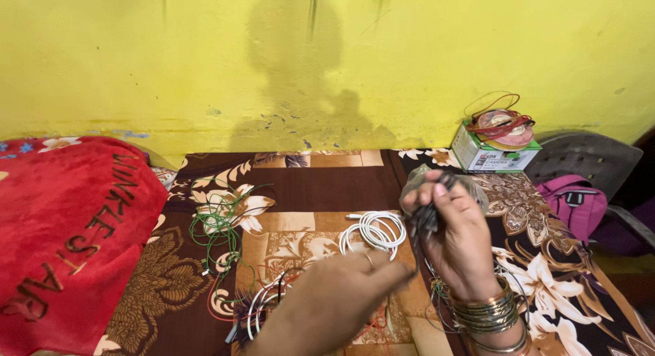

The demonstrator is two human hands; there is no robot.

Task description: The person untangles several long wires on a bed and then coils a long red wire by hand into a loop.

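Head camera view looked down on a bed, and we go from the biggest thing to the smallest. Behind everything stood a yellow wall (136,56) with stains and a shadow on it. Below it lay a brown floral bedsheet (307,185), and on its left part rested a red blanket (61,226) with dark letters sewn on it. At the far right we saw a grey plastic chair (587,158) with a pink bag (576,202) on it.

Our left hand (327,305) was low in the middle, blurred, with a ring on one finger; the fingers pointed to the right toward the other hand. We cannot tell if they were pinching something or only lying together. Our right hand (454,233), with several metal bangles (488,312) on the wrist, was raised above the sheet, and its fingers were pressed together around a bunch of dark wires (426,219), which hung down from this grip.

On the sheet, a coil of white cable (374,231) lay just to the left of the right hand. A loose green wire (218,236) was further left. Under the left hand lay more white and red wires (263,305). Near the wall stood a small white and green box (492,155) with a spool of red wire (503,124) on top.
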